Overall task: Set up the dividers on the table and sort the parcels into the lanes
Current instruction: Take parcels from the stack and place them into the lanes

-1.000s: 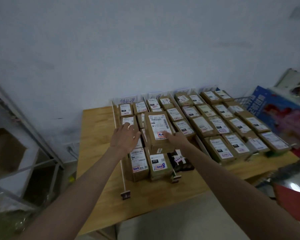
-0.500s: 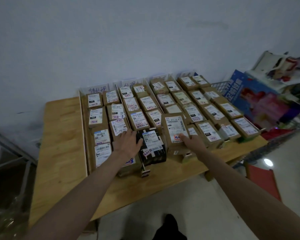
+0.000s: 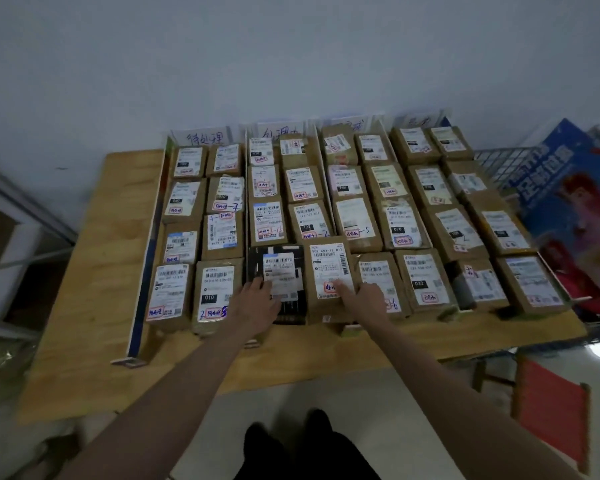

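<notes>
1. Left hand (image 3: 258, 301) lies flat on the near end of the black parcel (image 3: 278, 284), fingers straight and slightly spread, fingertips on its white shipping label.
2. Right hand (image 3: 362, 297) rests on the brown parcel (image 3: 329, 280) just beside it, fingers extended and close together, index near the red-stamped sticker; nothing gripped.
3. Labels: that brown parcel reads "502 602-12 B12"; a front-left box shows "010", another further right "032". Handwritten signs stand at the back by the wall; the rest is too blurred to read.
4. White dividers (image 3: 146, 258) split the wooden table (image 3: 94, 258) into lanes packed with parcels. Bare wood lies left of the outer divider and along the near edge.
</notes>
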Demonstrator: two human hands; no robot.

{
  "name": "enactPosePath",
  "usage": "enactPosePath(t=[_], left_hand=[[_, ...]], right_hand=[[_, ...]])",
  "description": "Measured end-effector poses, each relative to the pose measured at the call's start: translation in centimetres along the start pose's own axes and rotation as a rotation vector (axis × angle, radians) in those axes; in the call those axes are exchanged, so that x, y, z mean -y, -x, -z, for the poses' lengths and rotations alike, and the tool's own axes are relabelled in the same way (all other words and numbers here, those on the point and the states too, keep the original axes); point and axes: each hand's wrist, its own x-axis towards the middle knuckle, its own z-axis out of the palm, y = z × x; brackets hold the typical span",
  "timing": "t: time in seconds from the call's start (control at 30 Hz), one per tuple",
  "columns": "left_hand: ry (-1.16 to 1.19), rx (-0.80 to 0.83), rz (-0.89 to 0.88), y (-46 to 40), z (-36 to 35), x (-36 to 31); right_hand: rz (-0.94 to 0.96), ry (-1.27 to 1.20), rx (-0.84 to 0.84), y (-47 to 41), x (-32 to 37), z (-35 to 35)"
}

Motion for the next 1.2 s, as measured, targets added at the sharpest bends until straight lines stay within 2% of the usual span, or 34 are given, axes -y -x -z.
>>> enactPosePath(t=[0.1, 0.23, 0.53, 0.77, 0.93, 1.13, 1.2], left_hand=[[-0.017, 0.034, 0.014, -0.5, -0.4, -0.1], [-0.004, -0.009, 0.019, -0.9, -0.8, 0.0], [0.084, -0.029, 0.040, -1.2, -1.2, 0.0], [0.114, -0.056, 0.052, -1.3, -1.3, -0.2], [0.151, -0.020, 0.083, -1.6, -2.0, -0.2], [0.092, -0.065, 0.050, -0.8, -3.3, -0.4], [0.078, -0.062, 0.052, -0.8, -3.5, -0.3]], right_hand=[[-0.008, 0.039, 0.021, -2.0, -0.4, -0.7], [-0.043, 0.090, 0.043, -3.1, 0.2, -0.9], [-0.030, 0.067, 0.025, -3.8, 1.7, -2.1], [0.053, 0.241, 0.004, -3.6, 1.6, -2.4], [0.168, 0.268, -0.015, -3.2, 0.7, -2.2], [0.198, 0.284, 0.140, -3.3, -0.7, -2.0], [0.245, 0.358, 0.135, -3.3, -1.1, -2.1]])
